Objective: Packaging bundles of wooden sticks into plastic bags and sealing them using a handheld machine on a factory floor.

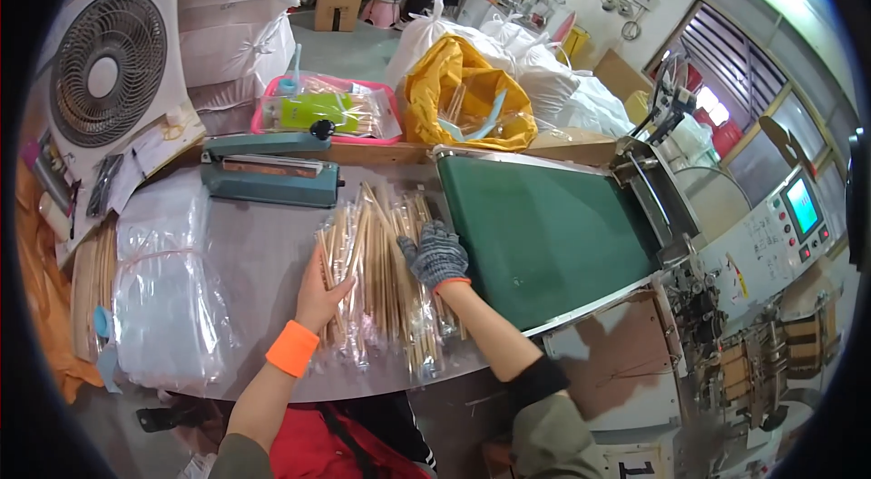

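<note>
A pile of thin wooden sticks in clear plastic bags lies on the grey table in front of me. My bare left hand, with an orange wristband, grips the pile's left side, its thumb laid over the bags and its other fingers partly hidden. On the right side, my right hand in a grey knitted glove curls over the bagged sticks. A few loose sticks jut up between my hands. Just beyond the pile stands a blue-green bag sealer.
Flat clear bags are stacked at the left. A green conveyor belt adjoins the table at right, beside a control panel. Behind are a pink tray, a yellow sack and a fan.
</note>
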Tool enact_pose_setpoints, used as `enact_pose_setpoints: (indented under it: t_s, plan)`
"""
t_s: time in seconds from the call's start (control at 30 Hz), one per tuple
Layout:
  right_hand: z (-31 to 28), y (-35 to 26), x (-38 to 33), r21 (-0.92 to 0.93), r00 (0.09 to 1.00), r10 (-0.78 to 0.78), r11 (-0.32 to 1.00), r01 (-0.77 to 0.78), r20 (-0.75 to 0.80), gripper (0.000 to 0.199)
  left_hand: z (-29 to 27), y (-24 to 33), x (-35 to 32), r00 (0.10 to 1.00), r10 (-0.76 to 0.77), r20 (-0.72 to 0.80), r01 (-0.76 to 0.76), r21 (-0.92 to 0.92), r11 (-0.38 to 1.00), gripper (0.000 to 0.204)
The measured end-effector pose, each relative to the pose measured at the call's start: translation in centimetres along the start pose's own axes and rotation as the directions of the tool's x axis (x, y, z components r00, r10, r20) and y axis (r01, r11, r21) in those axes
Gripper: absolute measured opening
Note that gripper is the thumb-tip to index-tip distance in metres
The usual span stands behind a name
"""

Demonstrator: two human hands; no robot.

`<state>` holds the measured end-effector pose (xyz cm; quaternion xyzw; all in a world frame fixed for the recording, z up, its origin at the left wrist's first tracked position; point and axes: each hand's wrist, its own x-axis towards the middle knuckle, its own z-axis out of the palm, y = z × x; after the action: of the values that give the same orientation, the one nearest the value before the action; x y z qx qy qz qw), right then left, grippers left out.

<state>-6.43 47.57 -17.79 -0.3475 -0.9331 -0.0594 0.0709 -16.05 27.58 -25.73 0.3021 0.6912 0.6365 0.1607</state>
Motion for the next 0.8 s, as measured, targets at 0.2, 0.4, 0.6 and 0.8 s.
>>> enact_pose_setpoints:
  t_s: [0.2,0.4,0.6,0.8]
  plan:
    - [4.5,4.2,3.6,0.263,0.776,0.534,0.738,-0.622,0.337,0.091,-3.0,0.2,1.5,0.956,-0.292,-0.027,0.292,-0.023,0.956,0.081]
    - [4.0,-8.1,2.2,0.622,0.931,0.053,0.731,-0.282,0.361,0.074,-3.4,-0.1,4.9,0.904,-0.350,0.246,0.427,-0.471,0.772,0.071]
    - [6.2,-11.2,-6.7,0.959,0.961,-0.082,-0.084,-0.270,0.264,0.057,-3.7,-0.2,-0.1,0.948,-0.313,0.060,0.312,-0.365,0.877,0.073]
    - [-1.4,-11.5,-29.6,0.984,0.982,-0.109,0.103,-0.144,0.155,0.081,-8.2,6.6,-23.4,0.987,-0.151,0.047,0.158,-0.316,0.935,0.101]
